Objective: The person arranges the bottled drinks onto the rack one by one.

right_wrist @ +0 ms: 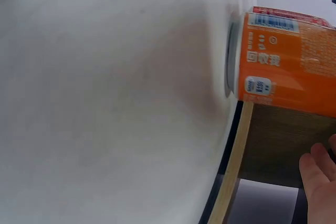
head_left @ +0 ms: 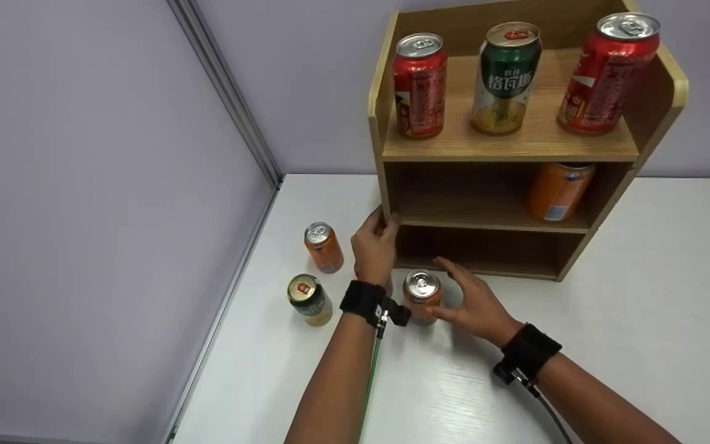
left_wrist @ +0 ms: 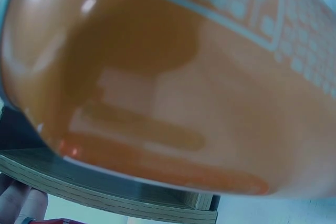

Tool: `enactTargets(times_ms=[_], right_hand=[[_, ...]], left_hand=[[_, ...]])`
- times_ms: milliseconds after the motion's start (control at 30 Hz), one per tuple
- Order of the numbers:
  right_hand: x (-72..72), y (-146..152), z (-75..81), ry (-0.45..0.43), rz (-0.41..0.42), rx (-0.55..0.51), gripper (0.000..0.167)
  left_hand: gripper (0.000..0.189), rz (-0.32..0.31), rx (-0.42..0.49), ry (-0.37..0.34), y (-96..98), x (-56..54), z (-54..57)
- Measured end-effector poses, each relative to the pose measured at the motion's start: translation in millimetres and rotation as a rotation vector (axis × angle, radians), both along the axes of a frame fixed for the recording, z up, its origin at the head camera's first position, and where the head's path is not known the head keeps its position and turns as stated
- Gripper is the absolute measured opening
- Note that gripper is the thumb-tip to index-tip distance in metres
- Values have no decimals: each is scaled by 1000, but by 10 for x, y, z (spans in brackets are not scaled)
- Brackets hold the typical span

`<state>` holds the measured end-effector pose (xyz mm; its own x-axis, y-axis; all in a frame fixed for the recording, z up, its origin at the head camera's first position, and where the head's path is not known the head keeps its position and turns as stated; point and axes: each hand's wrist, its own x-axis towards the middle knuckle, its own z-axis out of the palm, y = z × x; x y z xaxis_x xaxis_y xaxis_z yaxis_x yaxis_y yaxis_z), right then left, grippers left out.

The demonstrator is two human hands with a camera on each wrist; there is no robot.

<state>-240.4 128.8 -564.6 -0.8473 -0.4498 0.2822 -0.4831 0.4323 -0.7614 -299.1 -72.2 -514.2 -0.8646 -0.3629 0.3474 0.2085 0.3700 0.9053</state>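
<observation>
My left hand point(head_left: 375, 250) grips the front left edge of the small wooden shelf point(head_left: 484, 222), its thumb at the front of the side panel. An orange can point(head_left: 421, 299) stands upright on the table in front of the shelf and fills most of the left wrist view. Around its right side my right hand point(head_left: 477, 306) is spread, thumb and fingers apart. The right wrist view shows the fingers point(right_wrist: 315, 169) away from the can. Behind the orange can a strip of a red can point(right_wrist: 294, 13) shows, mostly hidden by my left hand in the head view.
Two red cans point(head_left: 420, 86) and a green-and-white can point(head_left: 506, 80) stand on the top shelf. Another orange can point(head_left: 558, 191) is at the middle level's right. Left on the white table are an orange can point(head_left: 324, 248) and a green-gold can point(head_left: 310, 300), near the wall point(head_left: 114, 216).
</observation>
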Motion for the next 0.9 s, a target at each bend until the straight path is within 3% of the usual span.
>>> enactTargets(times_ms=[300,500,733,900], right_hand=[[21,-79,-71,-10,-4,-3,94],[45,-135,-96,-5,-21,11,95],[38,-188,-123,58,-21,-22,89],[35,-205,-113,85,-21,-38,83]], left_hand=[[36,-3,-16,15,-3,6,10],[37,2,2,-11,1,15,-4],[34,2,-48,39,-2,1,-10],[33,20,-66,34,-1,0,-6]])
